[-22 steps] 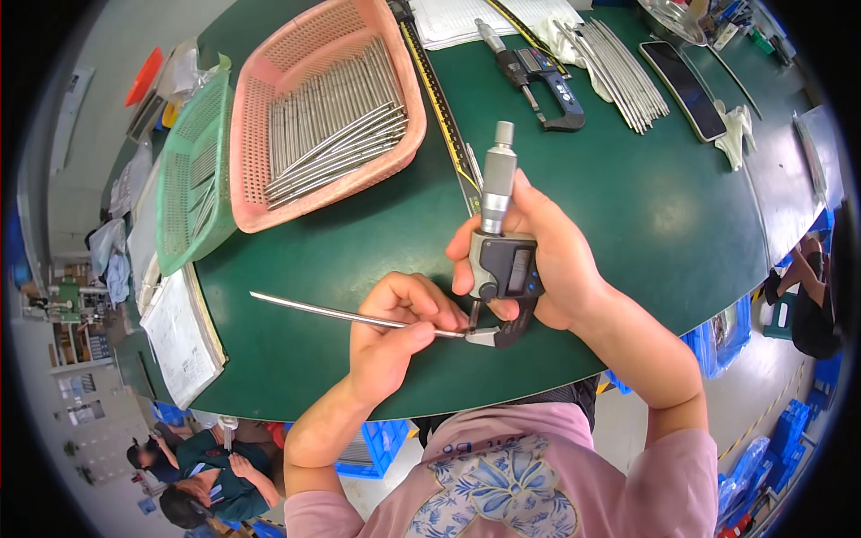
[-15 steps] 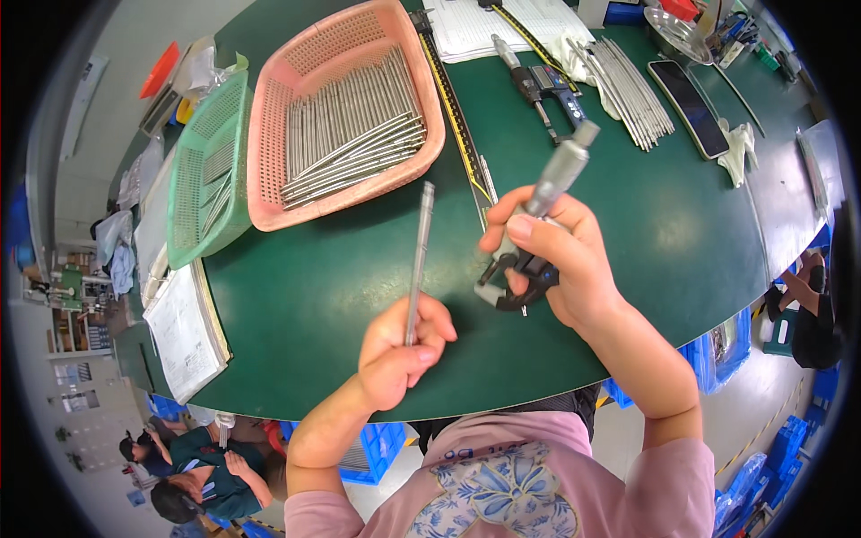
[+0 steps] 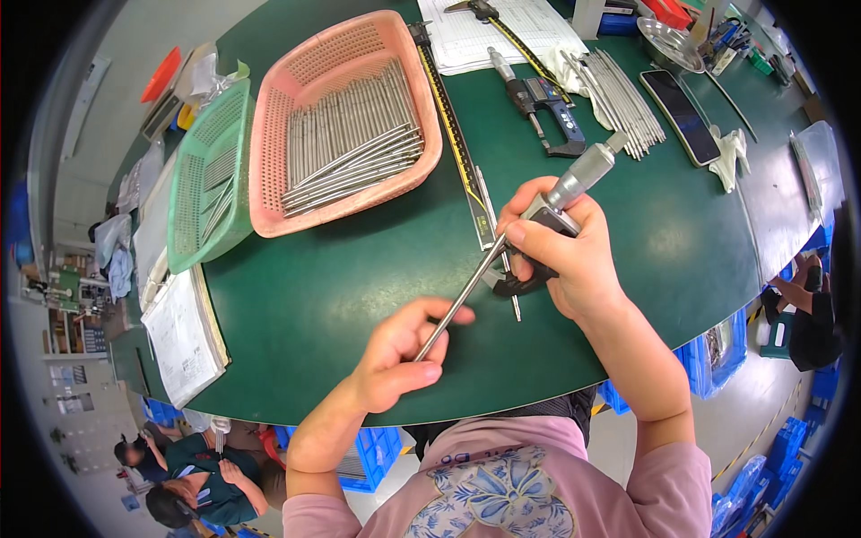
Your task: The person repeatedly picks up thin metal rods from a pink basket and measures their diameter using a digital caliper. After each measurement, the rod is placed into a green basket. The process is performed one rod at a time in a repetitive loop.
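Micrometer (image 3: 558,215) clasped in right hand (image 3: 574,255); left hand (image 3: 393,359), grip loosely around metal rod (image 3: 462,299), far end at right hand. Pink basket (image 3: 360,199) on green counter (image 3: 305,332).

Print (image 3: 195,357) too small to read on the white papers (image 3: 175,318), partial blue lettering (image 3: 480,455) on the pink shirt (image 3: 619,491)

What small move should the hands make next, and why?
I'd probably firm the left hand on the metal rod: its fingers look loosely curled by the lower end, while the upper end reaches the right hand, which holds the micrometer.
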Demonstrator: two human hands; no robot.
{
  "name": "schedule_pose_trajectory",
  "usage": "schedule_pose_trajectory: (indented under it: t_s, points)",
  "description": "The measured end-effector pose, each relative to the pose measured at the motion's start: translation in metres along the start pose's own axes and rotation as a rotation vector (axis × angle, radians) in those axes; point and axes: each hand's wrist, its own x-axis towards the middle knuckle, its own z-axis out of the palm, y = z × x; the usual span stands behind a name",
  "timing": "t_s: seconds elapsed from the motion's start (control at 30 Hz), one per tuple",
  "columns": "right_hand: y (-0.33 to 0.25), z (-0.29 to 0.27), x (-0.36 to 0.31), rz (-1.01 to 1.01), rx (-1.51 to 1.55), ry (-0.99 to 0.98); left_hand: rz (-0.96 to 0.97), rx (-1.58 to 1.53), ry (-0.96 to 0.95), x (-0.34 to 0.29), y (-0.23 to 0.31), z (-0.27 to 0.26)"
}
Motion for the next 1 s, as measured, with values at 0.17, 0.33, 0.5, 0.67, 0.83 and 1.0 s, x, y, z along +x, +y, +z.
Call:
schedule_pose_trajectory:
  t_s: [0.17, 0.33, 0.5, 0.67, 0.83, 1.0]
  points:
    - [0.0, -0.008, 0.002, 0.05, -0.013, 0.006, 0.454, -0.32, 0.075, -0.004, 0.015, -0.019]
    - [0.013, 0.005, -0.009, 0.191, 0.016, -0.146, 0.519, -0.175, 0.22, 0.003, -0.002, -0.008]
    - [0.02, 0.011, -0.015, 0.303, -0.063, -0.249, 0.433, -0.08, 0.239, 0.016, -0.02, 0.004]
    - [0.007, 0.006, -0.007, 0.351, 0.185, -0.236, 0.311, -0.193, 0.124, 0.012, -0.016, -0.005]
    - [0.006, 0.001, -0.004, 0.468, 0.366, -0.252, 0.217, -0.21, 0.105, 0.013, -0.018, 0.0]
    - [0.009, 0.003, -0.005, 0.464, 0.317, -0.229, 0.232, -0.16, 0.079, 0.014, -0.018, 0.0]
